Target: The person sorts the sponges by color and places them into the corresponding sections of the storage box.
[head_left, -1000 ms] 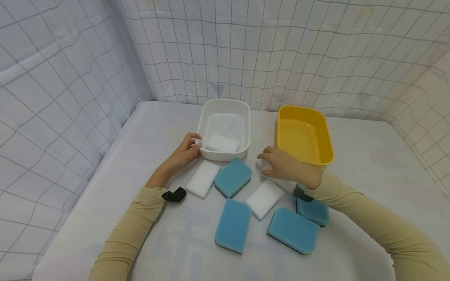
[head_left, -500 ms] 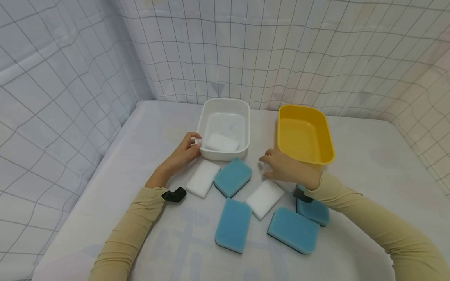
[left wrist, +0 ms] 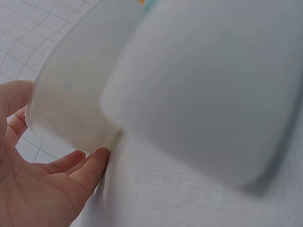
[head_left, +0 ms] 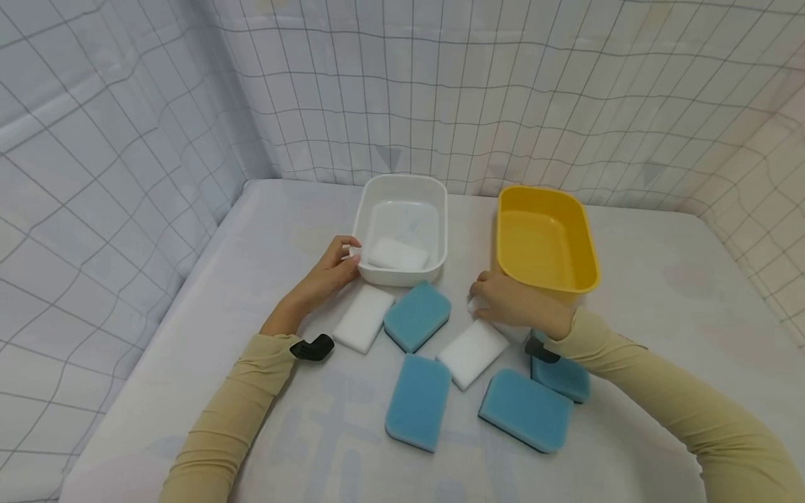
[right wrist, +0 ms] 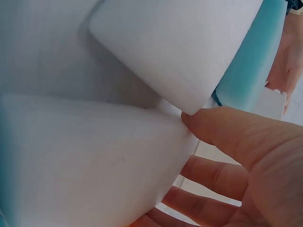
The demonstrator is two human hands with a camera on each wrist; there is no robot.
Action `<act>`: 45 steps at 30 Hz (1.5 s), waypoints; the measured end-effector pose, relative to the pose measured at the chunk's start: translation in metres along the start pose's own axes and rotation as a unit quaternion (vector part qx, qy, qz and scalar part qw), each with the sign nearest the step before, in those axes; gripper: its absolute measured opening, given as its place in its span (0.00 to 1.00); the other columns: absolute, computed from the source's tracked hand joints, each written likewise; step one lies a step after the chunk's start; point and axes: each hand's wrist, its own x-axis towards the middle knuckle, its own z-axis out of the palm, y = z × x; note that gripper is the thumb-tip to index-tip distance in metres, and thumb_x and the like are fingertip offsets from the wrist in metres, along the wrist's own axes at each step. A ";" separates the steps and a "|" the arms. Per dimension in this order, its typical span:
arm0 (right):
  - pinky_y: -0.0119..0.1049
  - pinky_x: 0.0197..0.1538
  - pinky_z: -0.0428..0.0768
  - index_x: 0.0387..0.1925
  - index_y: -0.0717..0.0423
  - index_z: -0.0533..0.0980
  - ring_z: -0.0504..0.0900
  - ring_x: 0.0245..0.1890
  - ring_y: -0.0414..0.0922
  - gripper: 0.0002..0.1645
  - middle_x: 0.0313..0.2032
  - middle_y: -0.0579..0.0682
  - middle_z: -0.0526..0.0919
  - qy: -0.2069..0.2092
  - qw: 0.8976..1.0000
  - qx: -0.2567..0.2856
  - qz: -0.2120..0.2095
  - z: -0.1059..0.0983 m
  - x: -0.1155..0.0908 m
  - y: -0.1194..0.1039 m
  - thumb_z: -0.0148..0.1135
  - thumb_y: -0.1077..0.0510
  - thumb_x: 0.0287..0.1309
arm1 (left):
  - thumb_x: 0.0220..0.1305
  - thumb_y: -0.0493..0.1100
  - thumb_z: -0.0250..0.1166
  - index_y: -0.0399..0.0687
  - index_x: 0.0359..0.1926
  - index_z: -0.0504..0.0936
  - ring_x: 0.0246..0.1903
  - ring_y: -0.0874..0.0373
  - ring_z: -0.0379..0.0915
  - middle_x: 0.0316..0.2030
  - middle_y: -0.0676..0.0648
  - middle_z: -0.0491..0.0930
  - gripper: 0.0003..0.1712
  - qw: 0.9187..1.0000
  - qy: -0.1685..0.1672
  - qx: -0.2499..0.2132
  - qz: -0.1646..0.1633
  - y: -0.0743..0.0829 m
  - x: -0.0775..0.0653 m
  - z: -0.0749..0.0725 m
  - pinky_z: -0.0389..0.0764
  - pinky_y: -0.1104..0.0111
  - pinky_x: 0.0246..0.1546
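My left hand (head_left: 327,276) holds the near-left side of the white basin (head_left: 402,278); in the left wrist view its fingers lie along the outer wall. Inside the basin lies a white sponge (head_left: 399,255). My right hand (head_left: 512,300), in front of the yellow basin (head_left: 594,269), grips another white sponge (right wrist: 94,161), its thumb at one end and its fingers along the edge. Most of that sponge is hidden by the hand in the head view. Just in front of it a white sponge (head_left: 473,354) lies flat on the table, and one more white sponge (head_left: 363,319) sits below the left hand.
Several blue sponges with dark undersides lie around: one blue sponge (head_left: 417,318) by the white basin, another blue sponge (head_left: 418,404) nearer, a blue sponge (head_left: 527,411) at right and a blue sponge (head_left: 561,381) partly under the right wrist. A gridded curtain (head_left: 428,91) closes the back.
My right hand's fingers have closed in on the white sponge, and the hand has shifted slightly right and nearer. The left hand stays at the white basin.
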 end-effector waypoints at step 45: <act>0.43 0.49 0.80 0.46 0.66 0.78 0.78 0.41 0.52 0.19 0.42 0.60 0.82 0.077 0.997 0.004 -0.021 -0.027 0.015 -0.019 0.66 0.61 0.51 | 0.72 0.50 0.47 0.58 0.56 0.53 0.65 0.46 0.56 0.65 0.38 0.52 0.17 1.000 0.003 -0.006 0.000 -0.001 0.000 -0.001 0.55 0.51 0.69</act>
